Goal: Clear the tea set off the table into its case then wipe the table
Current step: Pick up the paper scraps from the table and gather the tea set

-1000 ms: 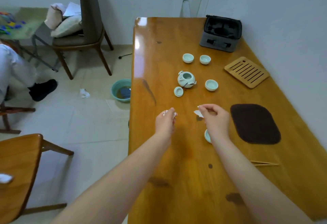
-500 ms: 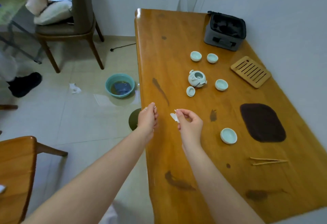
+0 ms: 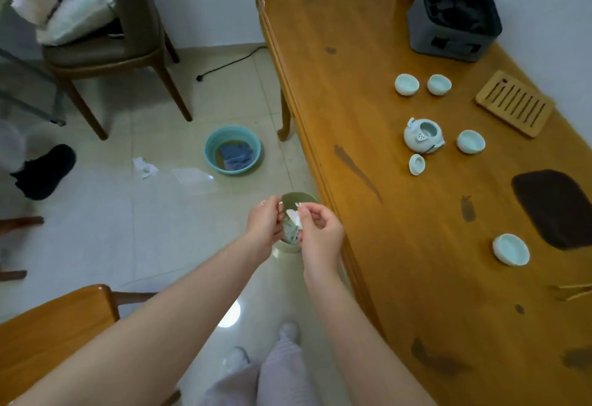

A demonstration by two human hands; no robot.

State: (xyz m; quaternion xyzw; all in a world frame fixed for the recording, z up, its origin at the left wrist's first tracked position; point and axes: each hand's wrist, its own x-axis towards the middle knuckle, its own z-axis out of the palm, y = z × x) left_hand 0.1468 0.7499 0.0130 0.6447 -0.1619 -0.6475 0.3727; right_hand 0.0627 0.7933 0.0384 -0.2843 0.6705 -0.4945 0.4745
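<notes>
Head view: the person's hands had left the table (image 3: 368, 91), where they hovered a second ago, and now hung over a small green bin (image 3: 299, 198) on the floor just beside the table's near edge. The right hand (image 3: 320, 236) pinched a white scrap (image 3: 294, 215) between thumb and fingers (image 3: 303, 212) above the bin's mouth, where other scraps already lay. The left hand (image 3: 264, 228) was curled close beside it at the bin's rim; whether it held anything could not be told.

Nothing on the table had shifted. The teapot (image 3: 423, 135) stood open with its lid (image 3: 417, 164) lying just beside it, and the four cups (image 3: 471, 141) sat apart around them, the nearest well away from the rest. The case (image 3: 451, 21) stood open at the far end, none of the set visibly in it. A bamboo tray (image 3: 514, 107) and a dark mat (image 3: 551, 207) also lay out.

So the litter was probably being binned first; packing had not begun, and the dark stains on the wood remained to wipe.
</notes>
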